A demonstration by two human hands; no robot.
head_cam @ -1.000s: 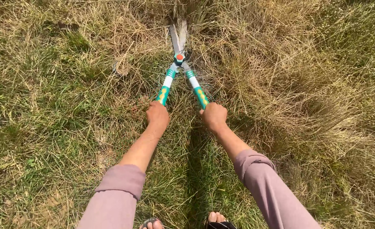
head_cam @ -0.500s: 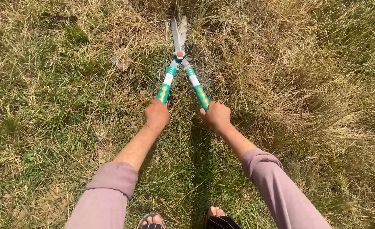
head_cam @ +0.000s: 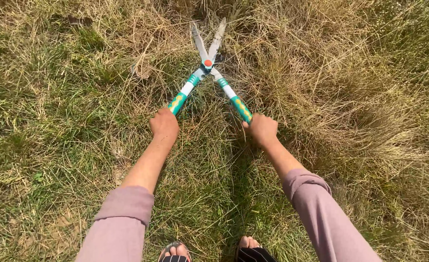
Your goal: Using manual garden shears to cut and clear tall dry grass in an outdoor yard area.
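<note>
I hold a pair of garden shears [head_cam: 206, 65] with grey blades, an orange pivot bolt and green-and-white handles, pointed away from me into the grass. My left hand [head_cam: 164, 125] grips the left handle and my right hand [head_cam: 261, 129] grips the right handle. The handles are spread apart and the blades stand slightly open in a narrow V among dry grass stems. Both arms wear mauve sleeves pushed up the forearm.
Dry yellow grass [head_cam: 321, 82] lies long and matted ahead and to the right. Greener, shorter grass [head_cam: 44, 126] covers the left side. My feet in sandals [head_cam: 175, 252] show at the bottom edge, with my shadow between them.
The handles have spread wider and the blades have parted from a nearly closed position. Both hands sit a little farther apart.
</note>
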